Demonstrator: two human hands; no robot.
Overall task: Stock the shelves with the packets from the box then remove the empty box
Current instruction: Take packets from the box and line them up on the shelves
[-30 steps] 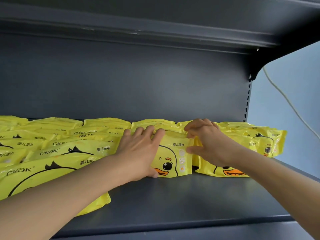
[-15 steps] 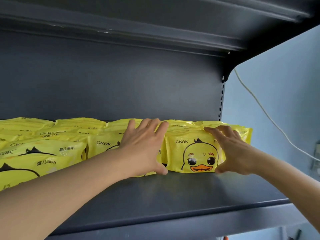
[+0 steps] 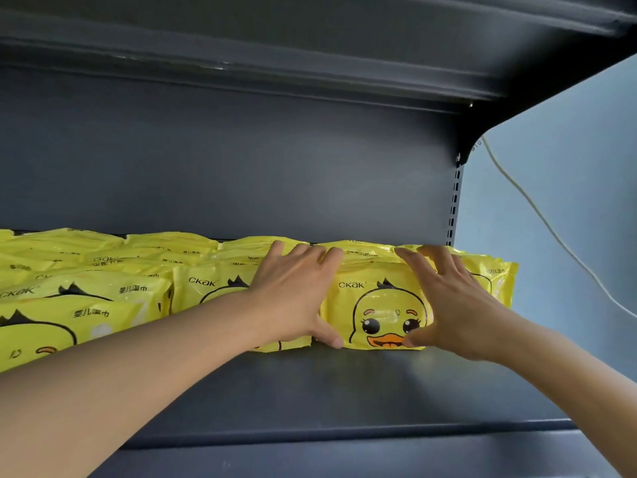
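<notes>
On the shelf (image 3: 344, 391) | both grips flat, fingers apart | right hand (image 3: 451, 305) slid leftward over duck packet (image 3: 375, 305) | left hand (image 3: 296, 298) unmoved

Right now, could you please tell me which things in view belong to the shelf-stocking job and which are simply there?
Part of the job:
- yellow duck packets, standing in rows
- dark shelf they sit on
- left hand and right hand, both pressing flat on the front packets

Just there:
- white cable on the wall
- upper shelf overhead

The box is not in view.
</notes>
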